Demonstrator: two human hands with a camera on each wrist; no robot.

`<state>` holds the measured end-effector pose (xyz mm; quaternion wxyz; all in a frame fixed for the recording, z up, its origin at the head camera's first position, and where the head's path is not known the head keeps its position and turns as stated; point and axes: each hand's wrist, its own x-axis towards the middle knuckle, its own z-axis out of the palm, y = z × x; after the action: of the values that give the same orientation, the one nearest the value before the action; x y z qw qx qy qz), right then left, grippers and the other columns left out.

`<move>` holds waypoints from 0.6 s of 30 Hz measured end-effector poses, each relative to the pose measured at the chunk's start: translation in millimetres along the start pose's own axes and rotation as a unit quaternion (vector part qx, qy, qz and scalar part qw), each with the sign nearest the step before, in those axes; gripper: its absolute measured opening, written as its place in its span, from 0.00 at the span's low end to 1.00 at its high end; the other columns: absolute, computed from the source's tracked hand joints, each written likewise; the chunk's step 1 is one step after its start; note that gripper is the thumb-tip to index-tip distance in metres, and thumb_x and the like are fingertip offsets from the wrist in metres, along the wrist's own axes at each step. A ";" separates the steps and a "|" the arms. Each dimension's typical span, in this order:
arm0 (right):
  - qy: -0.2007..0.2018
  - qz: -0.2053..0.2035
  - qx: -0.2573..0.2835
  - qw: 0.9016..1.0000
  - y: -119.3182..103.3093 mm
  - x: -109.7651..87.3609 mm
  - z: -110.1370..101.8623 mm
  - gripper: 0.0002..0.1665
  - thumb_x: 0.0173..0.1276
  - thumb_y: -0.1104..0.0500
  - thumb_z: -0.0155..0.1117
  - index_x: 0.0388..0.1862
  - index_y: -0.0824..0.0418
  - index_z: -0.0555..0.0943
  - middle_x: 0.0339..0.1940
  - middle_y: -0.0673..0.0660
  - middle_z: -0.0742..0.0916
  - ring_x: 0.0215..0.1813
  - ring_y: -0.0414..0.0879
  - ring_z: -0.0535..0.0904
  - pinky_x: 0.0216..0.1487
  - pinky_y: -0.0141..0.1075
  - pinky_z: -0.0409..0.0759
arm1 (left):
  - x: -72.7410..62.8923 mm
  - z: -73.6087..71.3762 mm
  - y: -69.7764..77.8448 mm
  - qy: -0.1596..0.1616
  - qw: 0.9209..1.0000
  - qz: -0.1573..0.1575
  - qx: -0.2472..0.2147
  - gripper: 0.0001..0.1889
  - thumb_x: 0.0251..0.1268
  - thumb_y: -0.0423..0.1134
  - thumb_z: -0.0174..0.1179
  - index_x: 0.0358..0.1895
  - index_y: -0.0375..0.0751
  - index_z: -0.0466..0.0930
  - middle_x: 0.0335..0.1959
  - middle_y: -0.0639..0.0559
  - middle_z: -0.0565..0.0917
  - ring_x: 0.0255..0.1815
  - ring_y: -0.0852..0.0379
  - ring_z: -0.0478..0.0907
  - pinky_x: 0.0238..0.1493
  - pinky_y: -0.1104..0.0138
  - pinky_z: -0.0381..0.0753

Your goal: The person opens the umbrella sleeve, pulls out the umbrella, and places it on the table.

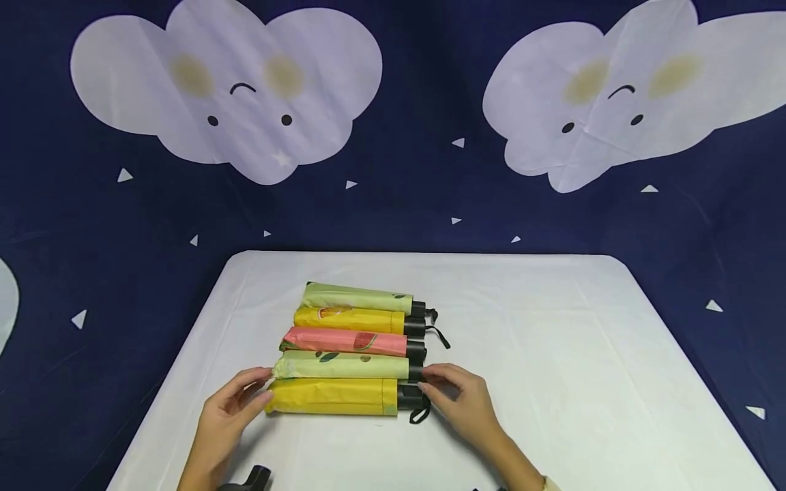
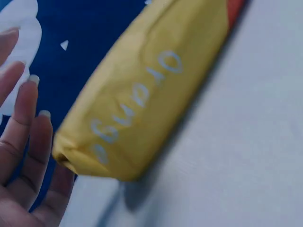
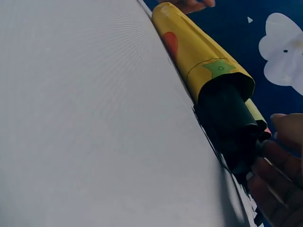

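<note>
Several folded umbrellas lie side by side in a row in the head view. Nearest is a yellow umbrella [image 1: 334, 397], lettered in the left wrist view; behind it come a pale green umbrella [image 1: 362, 368], a pink umbrella [image 1: 338, 339] with a watermelon print, another yellow umbrella [image 1: 368, 320] and another pale green umbrella [image 1: 362, 299]. At the left ends of the two nearest, my left hand [image 1: 227, 409] has its fingers and thumb extended. My right hand [image 1: 463, 406] is at their black handles [image 3: 227, 111], fingers fairly straight. Neither hand is curled round an umbrella.
The umbrellas lie on a white-covered table [image 1: 552, 354]. Black wrist straps [image 1: 439, 335] hang from some handles. A dark object [image 1: 254, 477] shows by the left wrist at the bottom edge. Behind the table hangs a dark blue cloth [image 1: 405, 136] with clouds.
</note>
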<state>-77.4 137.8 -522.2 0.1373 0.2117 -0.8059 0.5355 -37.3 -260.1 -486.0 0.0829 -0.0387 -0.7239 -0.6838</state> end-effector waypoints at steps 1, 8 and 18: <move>-0.002 -0.004 -0.006 1.000 1.7 -1.1 1.0 0.14 0.63 0.61 0.78 0.48 0.56 0.88 0.44 0.47 0.90 0.44 0.42 0.88 0.46 0.32 0.85 | -0.7 -0.2 -2.4 0.004 1.000 -0.015 0.009 0.21 0.65 0.21 0.65 0.61 0.22 0.77 0.58 0.36 0.80 0.61 0.57 0.77 0.62 0.72 0.76; -0.045 -0.013 -0.034 0.998 3.6 -6.6 3.5 0.12 0.65 0.54 0.77 0.47 0.53 0.89 0.47 0.43 0.89 0.50 0.41 0.86 0.54 0.30 0.81 | -4.4 -1.9 -19.6 0.004 0.991 -0.084 0.103 0.22 0.65 0.34 0.71 0.61 0.34 0.82 0.62 0.42 0.79 0.64 0.67 0.73 0.63 0.79 0.71; -0.079 -0.056 -0.078 0.992 4.7 -9.1 0.8 0.23 0.58 0.55 0.83 0.53 0.50 0.87 0.54 0.43 0.86 0.56 0.43 0.83 0.61 0.30 0.78 | 1.2 -3.4 -27.1 -0.048 0.955 -0.013 0.293 0.32 0.51 0.37 0.80 0.64 0.55 0.82 0.61 0.53 0.79 0.64 0.68 0.70 0.62 0.87 0.61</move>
<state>-71.7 140.4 -530.4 0.1193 0.2866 -0.8404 0.4443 -42.9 -265.2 -512.3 0.0469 -0.0367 -0.8962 -0.4397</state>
